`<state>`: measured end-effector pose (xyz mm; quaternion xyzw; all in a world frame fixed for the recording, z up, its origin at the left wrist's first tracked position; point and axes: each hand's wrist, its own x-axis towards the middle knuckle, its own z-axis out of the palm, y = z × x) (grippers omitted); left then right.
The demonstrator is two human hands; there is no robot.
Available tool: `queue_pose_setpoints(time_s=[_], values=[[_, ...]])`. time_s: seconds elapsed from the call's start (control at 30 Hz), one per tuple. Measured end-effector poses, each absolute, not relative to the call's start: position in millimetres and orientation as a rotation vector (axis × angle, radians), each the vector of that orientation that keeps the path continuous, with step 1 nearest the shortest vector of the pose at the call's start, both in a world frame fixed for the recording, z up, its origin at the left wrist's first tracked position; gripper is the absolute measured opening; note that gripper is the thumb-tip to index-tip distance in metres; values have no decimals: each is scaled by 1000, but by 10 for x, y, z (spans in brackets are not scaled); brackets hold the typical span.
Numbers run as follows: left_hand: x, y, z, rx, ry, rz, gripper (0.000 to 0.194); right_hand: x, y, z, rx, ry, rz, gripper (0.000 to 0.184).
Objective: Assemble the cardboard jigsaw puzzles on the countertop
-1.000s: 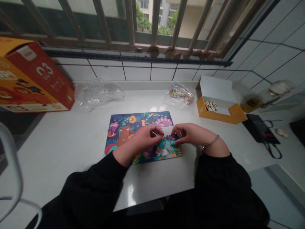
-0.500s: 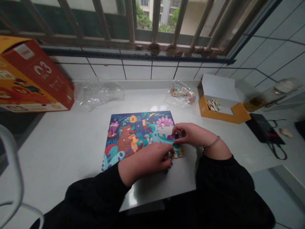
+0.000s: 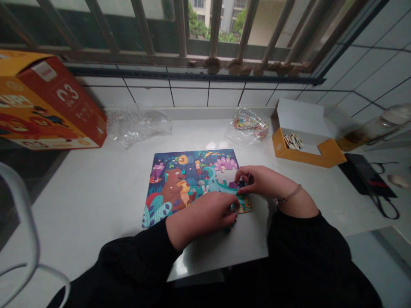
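Jigsaw puzzle (image 3: pixel 192 184) lies flat on a white desk (image 3: pixel 96 222), seen from the head camera, with a pale gap (image 3: pixel 226 176) open near its right side. The right hand (image 3: pixel 265 182) sits beside that gap, its thumb and fingers pressed together in a pinch on a purple-and-teal puzzle piece (image 3: pixel 236 185). The left hand (image 3: pixel 201 216) rests over the lower edge of the puzzle with its fingers curled and close together. A small teal-and-dark shape (image 3: pixel 230 229) shows just below those fingertips, but whether they are pinching it cannot be told.

Several risks are worth judging here. A piece forced in at a slant could lift its neighbours or bend its own edge. Pressure from either hand could also slide the puzzle across the glossy desk, since nothing visibly pins it down. If the left fingers lose the small shape at the puzzle's edge, it could drop onto the desk and toward the near side.

Beyond the hands, a clear plastic bag (image 3: pixel 250 126) of loose pieces lies by the wall. Next to it stands an open yellow-and-white box (image 3: pixel 305 139) holding more pieces (image 3: pixel 293 141). Crumpled clear plastic (image 3: pixel 138 125) and an orange-red carton (image 3: pixel 48 102) sit further left.
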<state>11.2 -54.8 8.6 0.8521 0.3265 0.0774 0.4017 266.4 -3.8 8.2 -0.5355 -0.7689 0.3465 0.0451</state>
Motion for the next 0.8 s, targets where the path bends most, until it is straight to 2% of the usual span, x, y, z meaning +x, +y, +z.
queue_pose_setpoints(time_s=[0.17, 0.3, 0.43, 0.57, 0.7, 0.8], values=[[93, -479, 23, 2028, 812, 270, 19, 2666, -43, 69, -1622, -2363, 1031, 30], [96, -382, -45, 1837, 988, 441, 17, 2676, -58, 69, -1620, -2286, 1032, 20], [68, -277, -100, 1690, 1095, 613, 21, 2669, -68, 119, -1608, -2195, 885, 17], [38, -193, -162, 1583, 1080, 743, 21, 2576, -92, 191, -1463, -2170, 901, 23], [45, -154, -209, 1475, 1017, 806, 22, 2426, -124, 184, -1209, -2278, 973, 44], [54, -153, -210, 1452, 1004, 804, 25, 2348, -134, 139, -1154, -2353, 906, 45]])
